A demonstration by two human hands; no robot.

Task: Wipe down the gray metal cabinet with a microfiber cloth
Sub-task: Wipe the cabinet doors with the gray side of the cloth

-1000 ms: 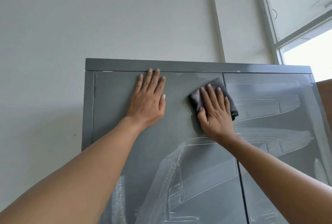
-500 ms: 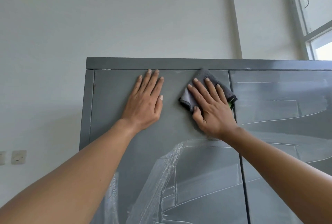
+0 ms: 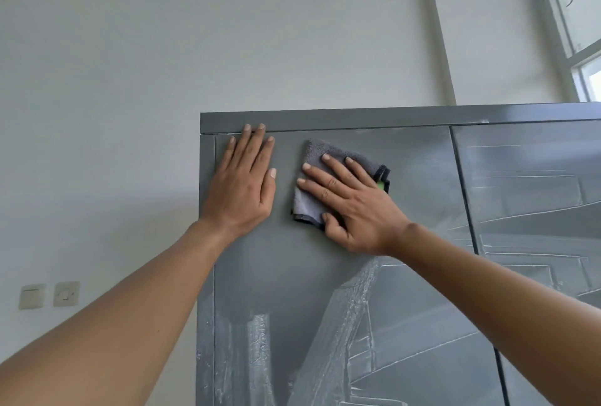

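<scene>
Half done at best, judged from the pale streaks (image 3: 354, 324) left across the lower part of the left door and most of the right door (image 3: 527, 177). Found the cabinet (image 3: 286, 275) filling the view from 3 round to 6 o'clock, against a plain wall (image 3: 162, 47), with two switches (image 3: 48, 295) at 8 o'clock and a window (image 3: 588, 80) at 2 o'clock.

Saw the left hand (image 3: 240, 187) laid open and flat on the left door near its upper corner, fingers straight, longest fingertips reaching onto the top edge (image 3: 357, 117). Held nothing; looked braced to steady the door.

Saw the right hand (image 3: 354, 207) at 3 o'clock of the left, near but apart, fingers spread and straight, pressing the cloth (image 3: 309, 203) against the door, with the thumb lying at the cloth's lower edge. Noted a dark hem and a green tag poking out at 3 o'clock of the cloth.

Judged the cloth soft, light and limp, folded into a small pad and likely to bunch or slip under a sideways push. Best taken with a flat palm over the middle and the thumb pinning one edge. Judged the cabinet stiff, smooth sheet metal, slick under the pad, with a door likely to rattle or swing unless steadied.
</scene>
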